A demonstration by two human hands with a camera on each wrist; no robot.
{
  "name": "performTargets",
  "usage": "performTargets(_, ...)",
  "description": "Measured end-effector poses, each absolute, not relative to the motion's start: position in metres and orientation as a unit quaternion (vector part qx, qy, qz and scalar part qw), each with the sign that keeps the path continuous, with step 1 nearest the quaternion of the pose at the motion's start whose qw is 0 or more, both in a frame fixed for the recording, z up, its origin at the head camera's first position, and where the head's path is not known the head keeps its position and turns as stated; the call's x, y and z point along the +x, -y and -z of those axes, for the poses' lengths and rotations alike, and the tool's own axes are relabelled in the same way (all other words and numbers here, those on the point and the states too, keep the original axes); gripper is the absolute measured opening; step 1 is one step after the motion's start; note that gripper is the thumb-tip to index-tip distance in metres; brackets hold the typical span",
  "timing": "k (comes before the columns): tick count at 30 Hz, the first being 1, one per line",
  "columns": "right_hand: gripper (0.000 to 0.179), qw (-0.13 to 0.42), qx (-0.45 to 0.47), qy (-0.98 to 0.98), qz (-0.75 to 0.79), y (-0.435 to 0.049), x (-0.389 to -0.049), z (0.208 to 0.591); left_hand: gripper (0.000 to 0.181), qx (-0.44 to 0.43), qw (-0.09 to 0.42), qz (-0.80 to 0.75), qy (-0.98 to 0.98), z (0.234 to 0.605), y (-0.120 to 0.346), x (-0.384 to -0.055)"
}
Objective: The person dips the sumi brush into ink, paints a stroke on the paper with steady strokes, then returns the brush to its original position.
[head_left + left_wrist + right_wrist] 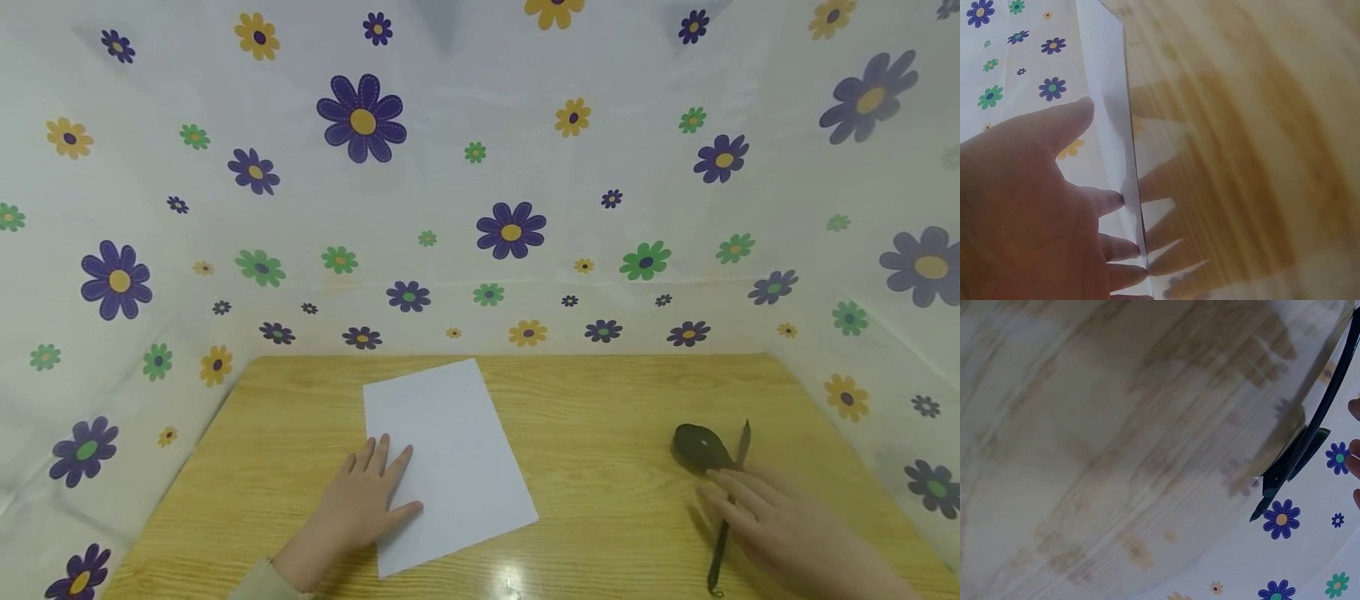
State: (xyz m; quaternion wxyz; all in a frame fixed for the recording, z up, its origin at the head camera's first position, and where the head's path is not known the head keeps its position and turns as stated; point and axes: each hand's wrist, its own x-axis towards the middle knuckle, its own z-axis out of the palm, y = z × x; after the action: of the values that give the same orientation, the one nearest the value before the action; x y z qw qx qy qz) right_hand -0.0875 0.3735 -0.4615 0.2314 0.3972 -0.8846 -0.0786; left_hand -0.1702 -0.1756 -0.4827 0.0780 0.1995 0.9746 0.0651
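My left hand [352, 504] lies with spread fingers on the left edge of a sheet of white paper [457, 475]; the left wrist view shows the fingertips meeting the paper [1107, 81]. At the right, my right hand [780, 517] is over a dark, thin brush [720, 542] with a pointed tip and a small loop at its end. Its fingers [1354, 464] look apart from the brush [1329, 400] in the right wrist view. A dark, glossy oval object [697, 446] sits beside the brush tip; its exact kind is unclear.
The wooden table [600, 433] is bordered by a white flowered cloth [450, 183] at the back and both sides. Light glares on the table's front edge.
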Motion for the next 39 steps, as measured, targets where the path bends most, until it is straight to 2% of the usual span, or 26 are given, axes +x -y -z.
performTargets(1, 0.092, 0.230, 0.396, 0.886, 0.077, -0.373, -0.087, 0.462, 0.085, 0.201, 0.079, -0.068, -0.974, 0.483, 0.176, -0.171)
performTargets(3, 0.099, 0.229, 0.393, 0.888, 0.073, -0.372, -0.086, 0.462, 0.086, 0.203, 0.085, -0.076, -0.973, 0.484, 0.176, -0.172)
performTargets(6, 0.101, 0.215, 0.387, 0.894, 0.071, -0.373, -0.083, 0.463, 0.087, 0.208, 0.090, -0.084, -0.970, 0.484, 0.176, -0.173)
performTargets(7, 0.099, 0.210, 0.385, 0.896, 0.072, -0.374, -0.083, 0.464, 0.088, 0.210, 0.092, -0.085, -0.970, 0.484, 0.176, -0.173)
performTargets(12, 0.062, 0.188, 0.384, 0.900, 0.080, -0.378, -0.083, 0.469, 0.088, 0.223, 0.099, -0.091, -0.965, 0.485, 0.172, -0.177)
performTargets(15, 0.073, 0.191, 0.388, 0.899, 0.072, -0.378, -0.084, 0.472, 0.089, 0.231, 0.099, -0.094, -0.963, 0.488, 0.168, -0.179)
performTargets(18, 0.100, 0.194, 0.391, 0.897, 0.067, -0.377, -0.084, 0.474, 0.089, 0.238, 0.100, -0.095, -0.961, 0.489, 0.163, -0.181)
performTargets(19, 0.104, 0.194, 0.392, 0.897, 0.065, -0.377, -0.085, 0.474, 0.089, 0.240, 0.101, -0.096, -0.961, 0.489, 0.161, -0.181)
performTargets(36, 0.093, 0.208, 0.410, 0.887, 0.044, -0.372, -0.092, 0.475, 0.087, 0.275, 0.116, -0.102, -0.949, 0.490, 0.140, -0.183)
performTargets(39, 0.072, 0.225, 0.429, 0.873, 0.056, -0.373, -0.096, 0.479, 0.087, 0.282, 0.114, -0.096, -0.948, 0.491, 0.136, -0.185)
